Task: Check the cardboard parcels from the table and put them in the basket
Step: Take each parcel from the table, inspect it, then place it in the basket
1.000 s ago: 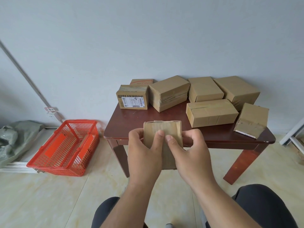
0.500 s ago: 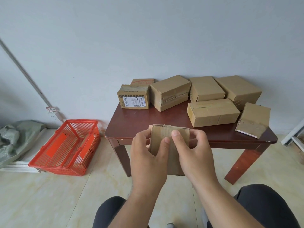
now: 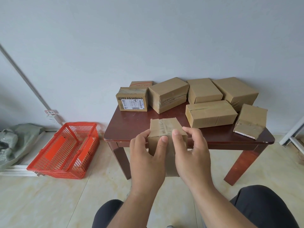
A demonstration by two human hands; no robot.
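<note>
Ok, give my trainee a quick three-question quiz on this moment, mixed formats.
1. True or false: the red basket already holds a parcel.
2. Which hands hold the taped parcel? A) only the left hand B) only the right hand C) both
3. Fill in: the parcel with the white shipping label sits at the table's far ____ corner.

Key: 1 false, the basket shows no parcel inside; 2 C; 3 left.
</note>
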